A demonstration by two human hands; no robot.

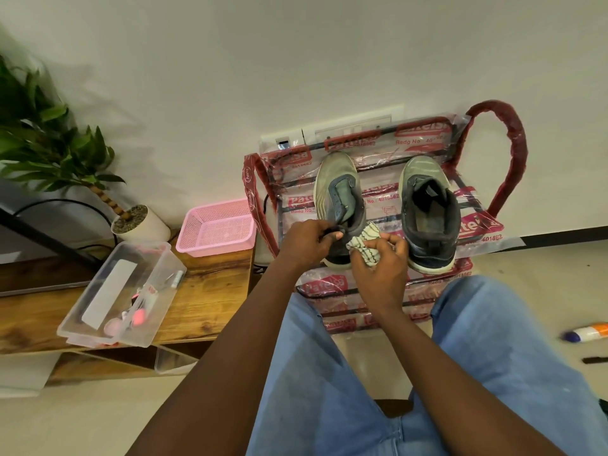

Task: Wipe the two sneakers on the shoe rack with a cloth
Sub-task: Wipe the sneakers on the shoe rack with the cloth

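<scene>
While our left hand (309, 240) pinches the heel collar of one sneaker (335, 189) on the rack (516, 149), our right hand (378, 264) clutches a bunched striped cloth (363, 243) against that shoe's side near the heel. The second sneaker (427, 205) stands just beside it, untouched. A pink basket (217, 228) sits on the tabletop (210, 291) beside the rack.

Left hand (306, 241), right hand (381, 269) and cloth (363, 241) hide the heel of the left sneaker (335, 182); a bottle (589, 332) runs off the right edge.
</scene>
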